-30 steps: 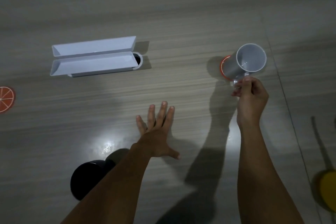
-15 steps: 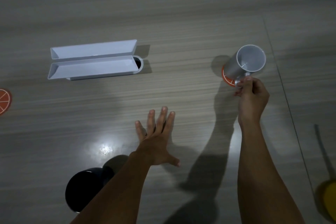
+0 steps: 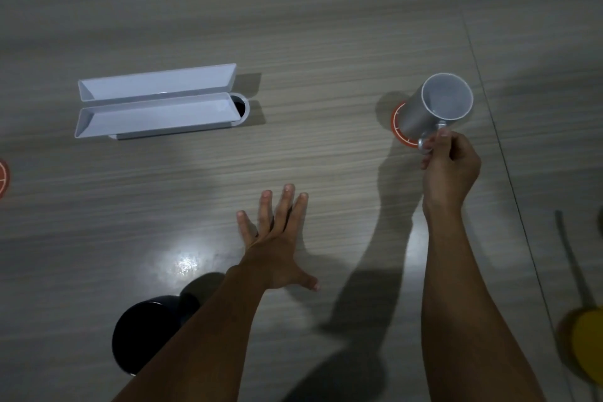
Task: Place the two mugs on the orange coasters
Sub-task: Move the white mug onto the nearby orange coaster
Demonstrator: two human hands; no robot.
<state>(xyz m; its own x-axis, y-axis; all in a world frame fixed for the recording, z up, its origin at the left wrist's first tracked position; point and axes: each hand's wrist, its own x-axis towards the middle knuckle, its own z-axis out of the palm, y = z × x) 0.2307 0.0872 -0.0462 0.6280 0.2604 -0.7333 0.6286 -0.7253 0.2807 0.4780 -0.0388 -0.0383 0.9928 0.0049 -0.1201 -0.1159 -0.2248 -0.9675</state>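
On a grey wood-grain surface [image 3: 326, 42] with fine horizontal streaks and a bright glossy glare spot, the right hand [image 3: 452, 166] is curled tight around the handle of a smooth grey cylindrical mug [image 3: 427, 111]. The mug sits at about two o'clock from the frame's centre, its open round mouth facing the camera, its base over a round orange coaster [image 3: 399, 127] patterned with pale lines like a citrus slice; whether the base fully rests on it cannot be told. The left hand [image 3: 277, 245] lies flat, palm down on the surface near six o'clock, fingers spread wide and holding nothing. Under its forearm, at seven o'clock, stands a dark, glossy round mug [image 3: 140, 339], partly hidden. A second orange coaster [image 3: 3, 178] shows at nine o'clock, cut by the frame's edge, well apart from both mugs. At ten o'clock rests a pale plastic organiser [image 3: 156, 104] formed of two long angular troughs with a rounded end. A yellow disc-shaped thing [image 3: 587, 343] peeks in at four o'clock.
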